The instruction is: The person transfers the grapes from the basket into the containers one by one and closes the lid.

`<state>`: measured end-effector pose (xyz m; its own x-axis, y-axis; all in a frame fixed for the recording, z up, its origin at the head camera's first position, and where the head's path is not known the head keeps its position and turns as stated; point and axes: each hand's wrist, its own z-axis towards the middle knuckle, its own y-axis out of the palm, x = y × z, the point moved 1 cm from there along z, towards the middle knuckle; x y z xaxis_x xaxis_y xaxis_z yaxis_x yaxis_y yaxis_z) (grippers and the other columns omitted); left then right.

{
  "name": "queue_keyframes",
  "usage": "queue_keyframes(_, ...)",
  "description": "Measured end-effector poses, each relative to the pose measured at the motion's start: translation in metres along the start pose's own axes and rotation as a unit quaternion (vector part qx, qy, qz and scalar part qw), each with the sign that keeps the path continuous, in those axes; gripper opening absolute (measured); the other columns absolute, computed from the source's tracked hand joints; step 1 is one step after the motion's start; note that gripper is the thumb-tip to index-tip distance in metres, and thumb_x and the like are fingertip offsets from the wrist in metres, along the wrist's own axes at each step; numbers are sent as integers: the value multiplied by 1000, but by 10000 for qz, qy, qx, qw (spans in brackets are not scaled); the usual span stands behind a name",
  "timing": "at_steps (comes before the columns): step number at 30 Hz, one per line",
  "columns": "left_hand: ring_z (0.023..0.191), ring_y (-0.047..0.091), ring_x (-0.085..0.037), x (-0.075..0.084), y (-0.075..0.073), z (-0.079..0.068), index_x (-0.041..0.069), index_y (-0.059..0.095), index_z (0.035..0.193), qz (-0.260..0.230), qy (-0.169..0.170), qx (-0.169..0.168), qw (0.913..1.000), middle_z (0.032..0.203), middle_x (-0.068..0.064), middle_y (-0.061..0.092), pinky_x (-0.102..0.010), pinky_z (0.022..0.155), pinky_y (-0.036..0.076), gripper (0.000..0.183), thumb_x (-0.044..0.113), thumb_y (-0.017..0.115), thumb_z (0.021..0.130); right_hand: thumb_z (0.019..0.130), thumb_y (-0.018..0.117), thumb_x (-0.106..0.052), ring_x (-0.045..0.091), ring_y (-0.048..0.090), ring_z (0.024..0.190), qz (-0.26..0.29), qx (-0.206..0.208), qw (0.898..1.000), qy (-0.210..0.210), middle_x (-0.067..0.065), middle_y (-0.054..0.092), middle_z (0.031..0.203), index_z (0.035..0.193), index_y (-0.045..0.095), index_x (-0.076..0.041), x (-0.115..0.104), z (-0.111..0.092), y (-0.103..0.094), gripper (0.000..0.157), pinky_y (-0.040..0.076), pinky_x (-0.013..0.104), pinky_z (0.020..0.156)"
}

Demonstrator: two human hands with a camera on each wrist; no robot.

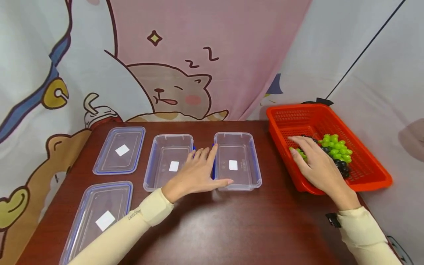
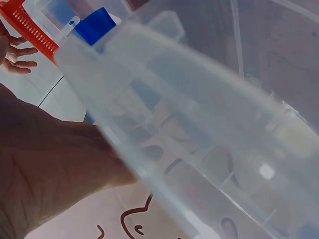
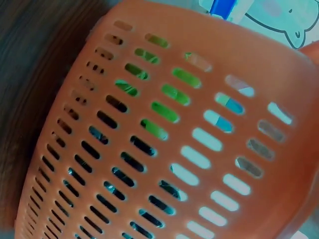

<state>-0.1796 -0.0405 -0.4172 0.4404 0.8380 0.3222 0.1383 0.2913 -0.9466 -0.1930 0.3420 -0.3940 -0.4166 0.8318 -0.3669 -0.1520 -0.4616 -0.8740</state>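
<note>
Green grapes [image 1: 338,147] and dark grapes [image 1: 342,167] lie in the basket [image 1: 371,180], at the right of the table [image 1: 245,228], partly hidden under the right hand [image 1: 316,165]. That hand is slack, fingers extended and thumb apart, grasping nothing; whether its fingertips touch fruit, I cannot tell. Tugging at one grape rather than the stem could pull it off, and a hard squeeze could split the skin. Loose grapes could roll if they dropped outside the basket.

The right forearm crosses above the basket's near left rim; weight put there could tip or drag it, and a bunch lifted too low could snag on that edge.

To the left, the left hand [image 1: 198,171] is spread, released, over the gap between the left box [image 1: 162,162] and the right box [image 1: 236,147]. Contact with either is unclear. Both boxes look light, so a careless sweep of the thumb or fingers could shove one askew.

Farther left lie the far lid [image 1: 127,138] and the near lid [image 1: 120,198]. The left sleeve [image 1: 132,224] passes over the near one and, lowered, might push it sideways.
</note>
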Motion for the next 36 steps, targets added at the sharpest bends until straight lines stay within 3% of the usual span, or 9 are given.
queue_keyframes(7, 154, 37, -45, -5, 5, -9, 2, 21, 173, -198, -152, 126, 9996, 164, -28, 44, -65, 125, 21, 128, 84, 68, 87, 110, 67, -26, 40, 52, 140, -87, -106, 9999, -64, 14, 53, 157, 160, 53, -14, 5, 9, 10, 53, 44, 71, 107)
queue_keyframes(12, 154, 35, -46, -7, 10, -5, 2, 21, 173, -265, -178, 139, 9994, 164, -29, 43, -65, 125, 21, 127, 85, 66, 87, 106, 73, -24, 41, 50, 141, -147, -220, 9996, -30, 17, 52, 157, 159, 54, -13, 12, 11, 9, 57, 43, 71, 109)
queue_keyframes(18, 158, 28, -47, -7, 10, 0, 3, 20, 174, -256, -264, -33, 9993, 168, -28, 39, -64, 126, 16, 128, 87, 64, 88, 111, 67, -33, 43, 46, 146, -170, -348, 9992, 29, 18, 49, 160, 160, 55, -15, 21, 8, 8, 53, 41, 73, 110)
queue_keyframes(28, 159, 28, -47, -4, 15, 7, 2, 13, 174, -290, -2, -259, 9992, 170, -21, 40, -63, 127, 15, 134, 88, 65, 86, 108, 72, -28, 47, 54, 136, -281, -572, 9974, 348, 23, 51, 155, 162, 48, -9, 31, 1, 3, 62, 46, 75, 103)
queue_keyframes(36, 158, 30, -47, -2, 18, 11, 1, 14, 174, -267, 18, -307, 9992, 170, -24, 39, -63, 127, 15, 134, 88, 65, 86, 103, 78, -19, 51, 45, 143, -405, -1012, 9928, 491, 29, 44, 159, 165, 40, -4, 39, 1, 1, 74, 41, 75, 109)
